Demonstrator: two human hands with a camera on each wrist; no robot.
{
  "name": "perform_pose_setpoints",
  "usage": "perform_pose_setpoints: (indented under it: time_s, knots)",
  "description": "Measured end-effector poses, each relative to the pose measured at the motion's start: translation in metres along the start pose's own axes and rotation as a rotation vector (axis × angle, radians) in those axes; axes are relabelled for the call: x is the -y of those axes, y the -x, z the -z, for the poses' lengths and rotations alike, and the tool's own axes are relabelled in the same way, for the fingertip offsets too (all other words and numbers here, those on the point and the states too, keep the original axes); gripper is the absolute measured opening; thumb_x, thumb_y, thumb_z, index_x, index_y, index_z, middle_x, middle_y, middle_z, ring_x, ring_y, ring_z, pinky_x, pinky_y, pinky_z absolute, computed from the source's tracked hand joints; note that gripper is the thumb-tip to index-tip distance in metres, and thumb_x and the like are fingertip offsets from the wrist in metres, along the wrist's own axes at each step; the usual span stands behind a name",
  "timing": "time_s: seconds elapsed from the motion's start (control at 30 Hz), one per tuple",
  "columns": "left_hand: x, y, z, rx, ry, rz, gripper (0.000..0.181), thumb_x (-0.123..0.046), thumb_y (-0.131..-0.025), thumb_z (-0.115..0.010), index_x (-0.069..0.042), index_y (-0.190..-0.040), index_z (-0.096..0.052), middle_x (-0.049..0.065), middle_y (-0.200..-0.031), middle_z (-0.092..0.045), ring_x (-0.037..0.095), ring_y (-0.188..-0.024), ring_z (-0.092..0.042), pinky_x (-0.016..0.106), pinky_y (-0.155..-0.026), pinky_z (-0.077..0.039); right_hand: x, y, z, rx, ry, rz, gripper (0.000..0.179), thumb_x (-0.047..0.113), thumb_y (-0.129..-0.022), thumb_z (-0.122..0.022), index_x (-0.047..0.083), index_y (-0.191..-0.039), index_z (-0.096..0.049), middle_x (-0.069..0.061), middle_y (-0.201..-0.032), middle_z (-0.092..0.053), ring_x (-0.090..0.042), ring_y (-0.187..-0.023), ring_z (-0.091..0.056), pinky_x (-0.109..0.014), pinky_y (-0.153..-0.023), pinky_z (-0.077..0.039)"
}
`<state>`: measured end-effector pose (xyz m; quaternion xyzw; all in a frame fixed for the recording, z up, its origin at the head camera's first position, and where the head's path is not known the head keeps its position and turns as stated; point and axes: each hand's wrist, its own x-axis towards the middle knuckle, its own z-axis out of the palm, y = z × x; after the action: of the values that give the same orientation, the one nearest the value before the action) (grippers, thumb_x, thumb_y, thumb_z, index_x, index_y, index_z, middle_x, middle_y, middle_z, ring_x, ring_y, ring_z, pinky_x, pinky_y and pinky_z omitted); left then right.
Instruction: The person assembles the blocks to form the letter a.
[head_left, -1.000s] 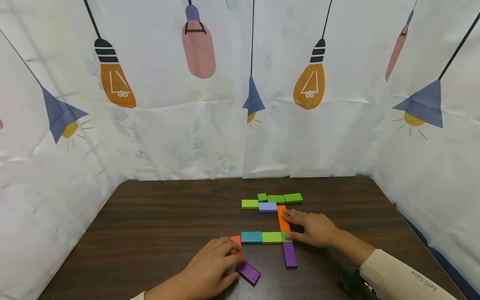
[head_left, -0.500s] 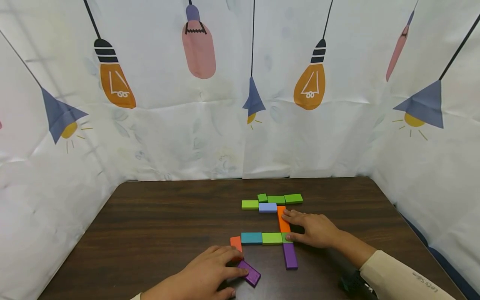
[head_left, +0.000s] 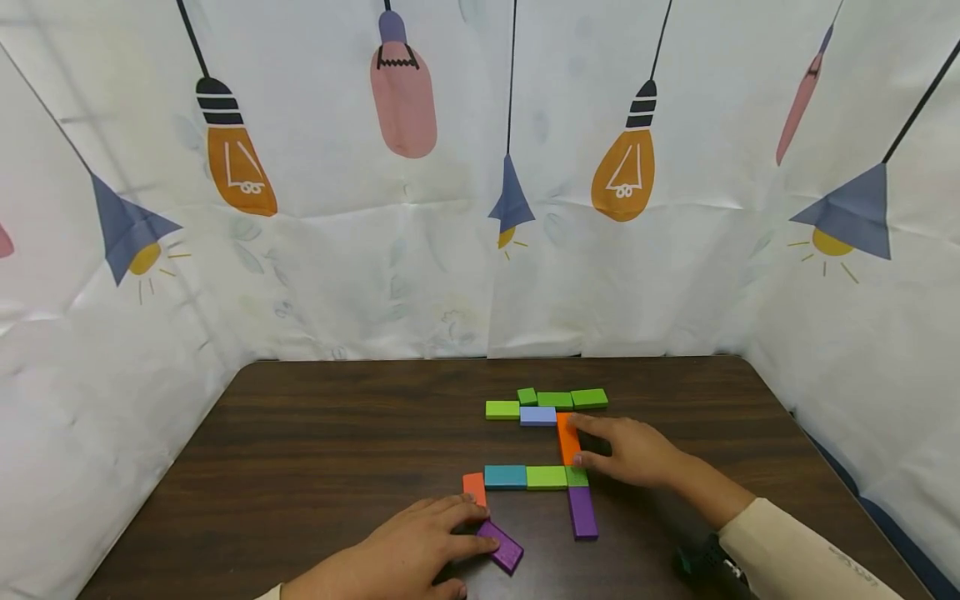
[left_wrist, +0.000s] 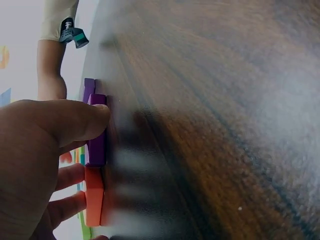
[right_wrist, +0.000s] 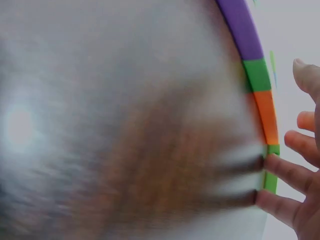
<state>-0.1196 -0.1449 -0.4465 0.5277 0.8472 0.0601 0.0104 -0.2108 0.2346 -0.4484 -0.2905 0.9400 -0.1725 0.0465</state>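
Observation:
My left hand (head_left: 408,550) lies low at the front, its index fingertip over a tilted purple block (head_left: 506,552). Its thumb sits apart from that block in the head view, and another fingertip is at the red-orange block (head_left: 473,485). In the left wrist view the thumb (left_wrist: 75,120) overlaps the purple block (left_wrist: 97,145). My right hand (head_left: 637,450) is beside the upright orange block (head_left: 568,439), thumb and fingers spread around its right edge. A small green block (head_left: 577,477) joins it to a straight purple block (head_left: 582,512).
Left of the small green block run a light green block (head_left: 546,477) and a teal block (head_left: 506,477). Farther back lie a periwinkle block (head_left: 537,416), a lime block (head_left: 502,410) and several green blocks (head_left: 555,400). A patterned cloth (head_left: 450,275) hangs behind the dark wooden table (head_left: 337,433).
The left thumb has drawn away from the tilted purple block and the index fingertip has moved onto it. The right thumb has come off the small green block, up toward the orange one.

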Motion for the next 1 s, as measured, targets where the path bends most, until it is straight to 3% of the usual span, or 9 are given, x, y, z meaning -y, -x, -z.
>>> perform_pose_setpoints:
  time_s: [0.13,0.4,0.5,0.73,0.83,1.0]
  knots:
    - [0.000,0.000,-0.001,0.016,0.017,0.005,0.059,-0.045,-0.098,-0.068,-0.033,-0.153,-0.050,0.003,-0.153,-0.047,0.023,-0.135,-0.050,0.043,-0.101,-0.051,-0.005,-0.008,0.008,-0.070,-0.007,-0.035,0.064,0.050,-0.100,-0.063,0.014,-0.151,-0.053,-0.008,-0.142,-0.061,-0.031,-0.125,-0.061,-0.054,-0.098,-0.051]
    - [-0.003,0.000,-0.002,0.043,0.054,0.030,0.062,-0.047,-0.097,-0.068,-0.032,-0.154,-0.048,0.004,-0.157,-0.043,0.027,-0.138,-0.047,0.045,-0.102,-0.050,-0.026,-0.024,0.017,-0.222,0.117,-0.072,0.048,0.024,-0.096,-0.074,0.003,-0.138,-0.062,-0.017,-0.136,-0.061,-0.039,-0.129,-0.053,-0.057,-0.100,-0.047]
    - [-0.003,0.000,-0.003,0.046,0.067,0.035,0.063,-0.047,-0.097,-0.068,-0.032,-0.155,-0.047,0.004,-0.157,-0.042,0.028,-0.139,-0.046,0.047,-0.102,-0.050,-0.032,-0.029,0.017,-0.212,0.154,-0.064,0.046,0.020,-0.094,-0.076,0.003,-0.136,-0.064,-0.019,-0.140,-0.057,-0.041,-0.132,-0.049,-0.057,-0.102,-0.046]
    - [-0.004,0.003,-0.004,0.033,0.091,0.009,0.063,-0.052,-0.100,-0.060,-0.028,-0.156,-0.045,0.001,-0.159,-0.039,0.032,-0.144,-0.040,0.055,-0.099,-0.050,-0.041,-0.036,0.013,-0.096,0.192,-0.040,0.043,0.019,-0.096,-0.073,0.003,-0.136,-0.064,-0.017,-0.145,-0.056,-0.040,-0.135,-0.048,-0.057,-0.105,-0.044]
    - [-0.005,0.004,-0.004,0.036,0.099,0.002,0.064,-0.057,-0.101,-0.053,-0.027,-0.157,-0.044,-0.002,-0.159,-0.039,0.033,-0.145,-0.037,0.058,-0.097,-0.050,-0.040,-0.037,0.013,-0.087,0.199,-0.041,0.044,0.018,-0.096,-0.073,0.003,-0.136,-0.063,-0.017,-0.143,-0.057,-0.039,-0.134,-0.049,-0.056,-0.105,-0.044]
    - [-0.005,0.004,-0.002,0.052,0.094,0.011,0.066,-0.058,-0.100,-0.056,-0.028,-0.157,-0.044,-0.003,-0.159,-0.039,0.032,-0.146,-0.036,0.058,-0.099,-0.049,-0.035,-0.038,0.014,-0.100,0.201,-0.064,0.040,0.016,-0.095,-0.074,0.004,-0.132,-0.066,-0.016,-0.134,-0.063,-0.038,-0.127,-0.055,-0.056,-0.102,-0.047]
